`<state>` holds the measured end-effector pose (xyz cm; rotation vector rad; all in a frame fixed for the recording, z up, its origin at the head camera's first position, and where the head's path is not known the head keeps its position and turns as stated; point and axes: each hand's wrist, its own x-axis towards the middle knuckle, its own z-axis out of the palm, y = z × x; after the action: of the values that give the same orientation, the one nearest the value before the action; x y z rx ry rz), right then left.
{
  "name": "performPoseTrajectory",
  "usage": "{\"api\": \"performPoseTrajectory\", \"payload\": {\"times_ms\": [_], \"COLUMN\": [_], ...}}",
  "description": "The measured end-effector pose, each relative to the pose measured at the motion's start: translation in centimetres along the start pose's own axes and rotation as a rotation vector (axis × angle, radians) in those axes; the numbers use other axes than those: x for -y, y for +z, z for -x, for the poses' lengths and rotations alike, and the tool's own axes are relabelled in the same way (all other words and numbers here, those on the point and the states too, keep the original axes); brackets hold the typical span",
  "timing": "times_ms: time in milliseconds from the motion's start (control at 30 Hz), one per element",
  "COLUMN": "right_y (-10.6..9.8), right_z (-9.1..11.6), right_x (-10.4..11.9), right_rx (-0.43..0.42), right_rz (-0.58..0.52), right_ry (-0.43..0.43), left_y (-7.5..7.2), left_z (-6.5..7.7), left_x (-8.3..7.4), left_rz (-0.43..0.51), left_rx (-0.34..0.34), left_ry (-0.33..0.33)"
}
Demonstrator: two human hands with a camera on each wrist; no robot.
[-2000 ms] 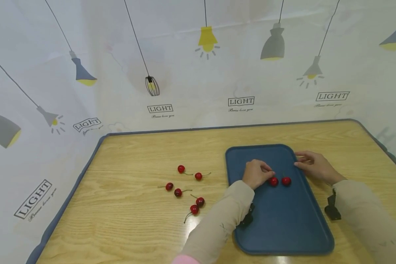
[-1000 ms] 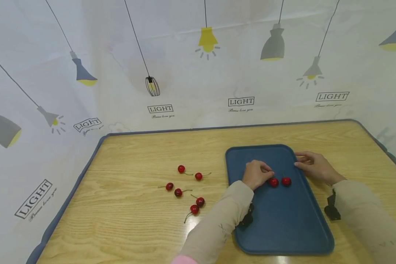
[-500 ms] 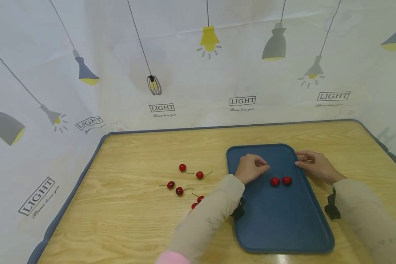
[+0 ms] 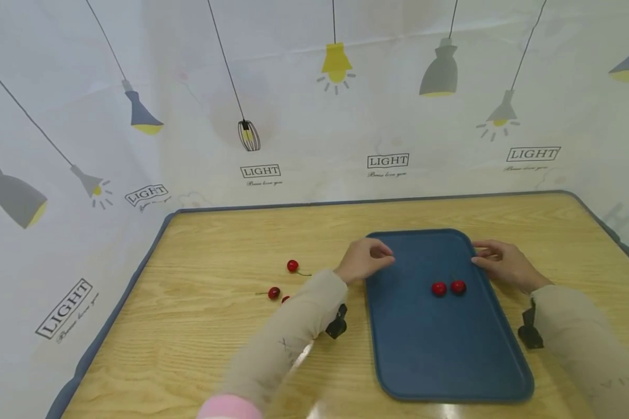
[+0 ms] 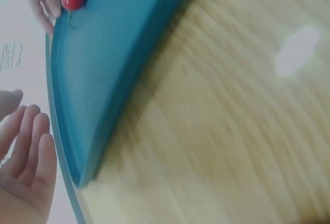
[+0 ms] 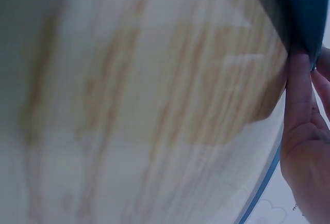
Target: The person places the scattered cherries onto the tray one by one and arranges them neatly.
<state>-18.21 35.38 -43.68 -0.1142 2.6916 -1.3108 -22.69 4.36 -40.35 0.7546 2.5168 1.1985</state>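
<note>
The left hand (image 4: 361,263), thumb and fingers parted, is positioned over the blue tray's (image 4: 451,349) left edge. The right hand (image 4: 508,266), fingers extended, touches its right rim. Two red cherries (image 4: 438,289) lie on the tray between both hands.

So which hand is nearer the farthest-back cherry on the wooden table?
The left hand: it is at the left edge of the tray, to the right of that cherry. The right hand touches the opposite edge, farther off.
</note>
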Motion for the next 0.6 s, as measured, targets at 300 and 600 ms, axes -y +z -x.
{"api": "performPoseTrajectory", "payload": {"times_ms": [300,600], "right_y": [-0.1,0.0], "right_z": [0.0,0.0], "right_x": [0.0,-0.1], "right_rx": [0.008,-0.012], "right_rz": [0.015,0.043], "right_ry": [-0.014,-0.027], "left_y": [-2.4,-3.4], "left_z": [1.7,3.5], "left_x": [1.9,3.7], "left_rz": [0.022,0.002], "left_rx": [0.067,0.031], "left_ry": [0.023,0.014]}}
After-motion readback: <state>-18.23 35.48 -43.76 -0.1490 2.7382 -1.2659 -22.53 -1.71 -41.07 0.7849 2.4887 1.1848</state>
